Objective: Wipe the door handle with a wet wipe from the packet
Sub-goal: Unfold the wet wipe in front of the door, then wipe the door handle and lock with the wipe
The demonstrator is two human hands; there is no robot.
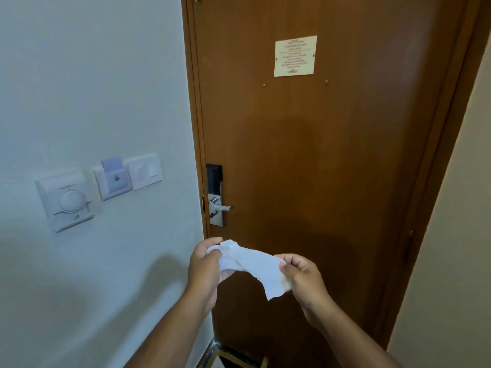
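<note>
A white wet wipe [255, 264] is stretched between both my hands in front of the brown door [332, 160]. My left hand [204, 266] pinches its left end and my right hand [303, 277] pinches its right end, with a loose corner hanging down. The silver lever door handle [222, 207] sits on a metal lock plate under a black card reader [214, 176], a little above my left hand and apart from the wipe. No packet is in view.
On the white wall to the left are a round dial controller [67, 201], a key card holder [113, 179] with a card in it, and a light switch [146, 171]. A cream notice plate [295, 56] hangs on the door. A dark object lies on the floor below.
</note>
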